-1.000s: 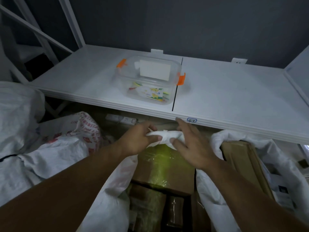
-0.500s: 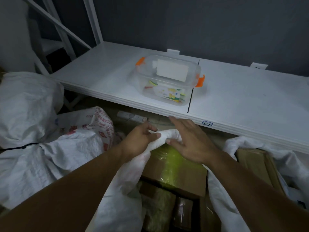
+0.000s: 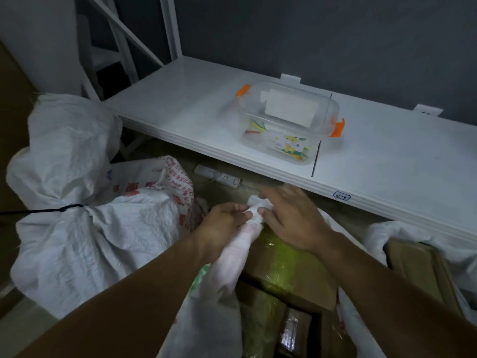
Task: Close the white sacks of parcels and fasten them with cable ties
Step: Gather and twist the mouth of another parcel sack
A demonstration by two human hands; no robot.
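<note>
Item: white sack [image 3: 232, 257], mouth partly gathered. Left hand [image 3: 224, 226] is clamping the bunched neck. Right hand [image 3: 294, 223] is lying against its tip, fingers blurred (pinch or mere touch, cannot tell). The neck is running from under the left wrist up between both thumbs, tip pointing away. Fabric is probably soft, light and slippery; the parcels [image 3: 286, 275] under the right palm are likely heavy. Best hold: just behind the left fist.

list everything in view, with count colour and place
tied woven sack: one, white, far left
black cable tie: one, round its neck
red-printed sack: one, white, beside it
open woven sack: one, white, centre
taped cardboard boxes: several, brown, inside it
second open sack: one, white, right edge
shelf: one, white, behind
clear plastic container: one, orange latches, on shelf
power strip: one, white, under shelf
left hand: grips open sack's mouth
right hand: on same mouth, fingers blurred
</note>
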